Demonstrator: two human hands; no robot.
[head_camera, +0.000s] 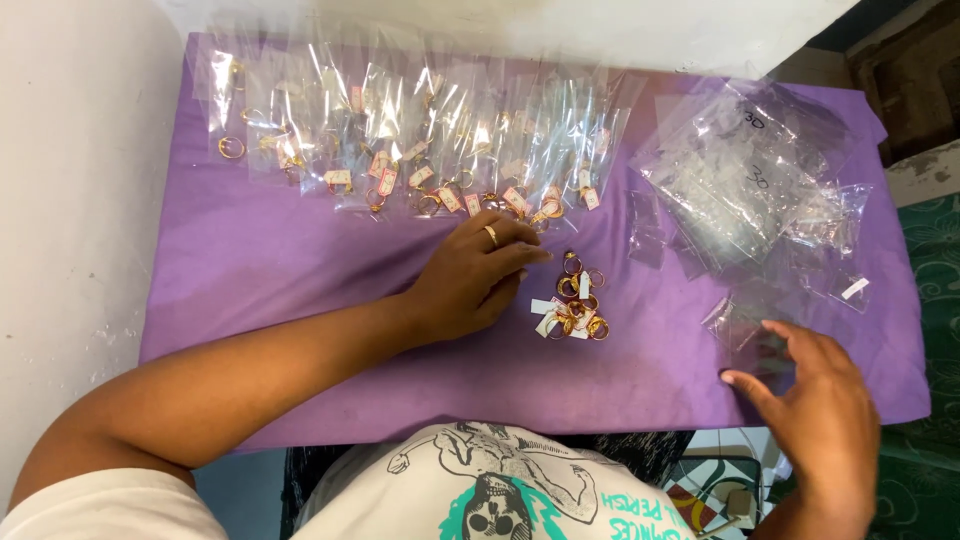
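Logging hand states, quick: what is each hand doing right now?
Left hand: open, resting flat on the purple cloth, holding nothing.
Right hand: open, fingers spread at a small clear plastic bag, not gripping.

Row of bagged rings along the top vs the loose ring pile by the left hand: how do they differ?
The bagged rings each sit in a clear bag; the loose pile is bare on the purple cloth. The bagged rings spread in a long row across the top edge; the pile is a tight heap mid-cloth. The left hand rests beside the pile, while its fingertips reach the row. Both are gold-coloured rings with small paper tags.
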